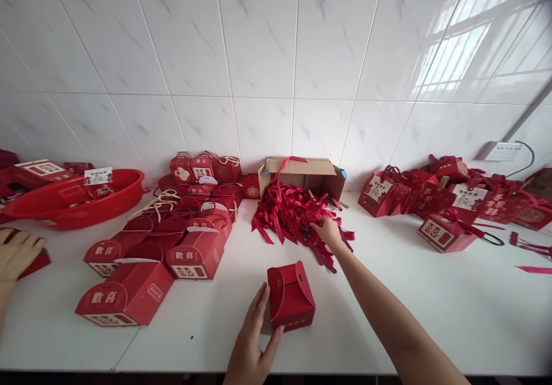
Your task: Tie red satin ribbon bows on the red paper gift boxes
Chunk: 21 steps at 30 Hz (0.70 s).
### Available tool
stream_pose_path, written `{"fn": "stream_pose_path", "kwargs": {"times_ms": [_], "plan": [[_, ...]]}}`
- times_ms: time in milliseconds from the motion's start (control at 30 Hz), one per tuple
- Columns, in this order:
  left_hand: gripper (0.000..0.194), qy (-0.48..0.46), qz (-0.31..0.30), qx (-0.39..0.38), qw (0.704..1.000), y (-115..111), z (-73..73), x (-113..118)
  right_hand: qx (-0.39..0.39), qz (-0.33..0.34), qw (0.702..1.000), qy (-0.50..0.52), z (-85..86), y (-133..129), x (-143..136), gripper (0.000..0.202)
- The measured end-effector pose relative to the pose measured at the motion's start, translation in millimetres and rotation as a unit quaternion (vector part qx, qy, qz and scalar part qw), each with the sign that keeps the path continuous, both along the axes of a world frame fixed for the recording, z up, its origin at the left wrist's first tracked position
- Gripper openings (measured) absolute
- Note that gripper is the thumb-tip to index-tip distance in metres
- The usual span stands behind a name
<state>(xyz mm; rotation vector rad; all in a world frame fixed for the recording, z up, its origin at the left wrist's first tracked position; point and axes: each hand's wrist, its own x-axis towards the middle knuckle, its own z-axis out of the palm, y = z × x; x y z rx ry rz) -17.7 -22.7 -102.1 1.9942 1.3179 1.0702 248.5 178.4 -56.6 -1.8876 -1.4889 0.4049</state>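
Note:
A small red gift box point(291, 298) with curved, interlocking top flaps stands upright on the white table. My left hand point(254, 339) is at its near left corner, fingers along the left side and thumb against the front face. Farther back, my right hand point(326, 232) reaches into a tangled heap of red ribbons point(288, 209), its fingers closed at the heap's edge. The ribbon between those fingers is partly hidden. The heap spills out of an open cardboard box point(297, 166) lying on its side against the wall.
Rows of red gift boxes point(196, 252), some with cords, stand to the left. Beyond them sits a red plastic basin point(99, 209). Another person's hand point(19, 252) rests on a red box at the left edge. More red boxes point(448, 232) with ribbons crowd the right.

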Motion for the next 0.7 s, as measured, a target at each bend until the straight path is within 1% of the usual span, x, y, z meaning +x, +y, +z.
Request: {"fn": "stream_pose_path", "kwargs": {"times_ms": [100, 167, 267, 333, 433, 500, 567, 600, 667, 700], "plan": [[0.063, -0.023, 0.009, -0.027, 0.999, 0, -1.3, 0, -0.016, -0.019, 0.999, 0.021, -1.2, -2, 1, 0.017], [0.062, -0.043, 0.010, -0.042, 0.998, 0, -0.8, 0, -0.005, -0.032, 0.999, 0.036, 2.4, -6, 4, 0.016], [0.062, -0.063, 0.007, -0.058, 0.996, 1, 2.1, 1, 0.056, -0.044, 0.996, 0.062, 15.8, -13, 12, 0.013], [0.061, -0.069, 0.008, -0.062, 0.996, 1, 4.5, 2, 0.112, -0.040, 0.989, 0.087, 30.4, -18, 17, 0.014], [0.061, -0.079, 0.015, -0.066, 0.995, 1, 7.2, 3, 0.186, -0.015, 0.971, 0.146, 62.5, -30, 28, 0.023], [0.062, -0.083, 0.016, -0.073, 0.994, 0, 7.7, 3, 0.232, 0.002, 0.955, 0.185, 91.2, -45, 38, 0.028], [0.063, -0.084, 0.013, -0.075, 0.994, 0, 7.4, 3, 0.280, 0.011, 0.936, 0.214, 123.6, -66, 48, 0.025], [0.064, -0.085, 0.009, -0.073, 0.994, 0, 7.2, 3, 0.317, 0.014, 0.920, 0.232, 139.6, -79, 54, 0.022], [0.065, -0.087, 0.004, -0.064, 0.994, -1, 7.5, 3, 0.443, 0.058, 0.837, 0.316, 166.4, -106, 63, 0.017], [0.065, -0.089, 0.005, -0.057, 0.994, -1, 8.5, 3, 0.474, 0.076, 0.811, 0.334, 175.7, -118, 66, 0.017]]}}
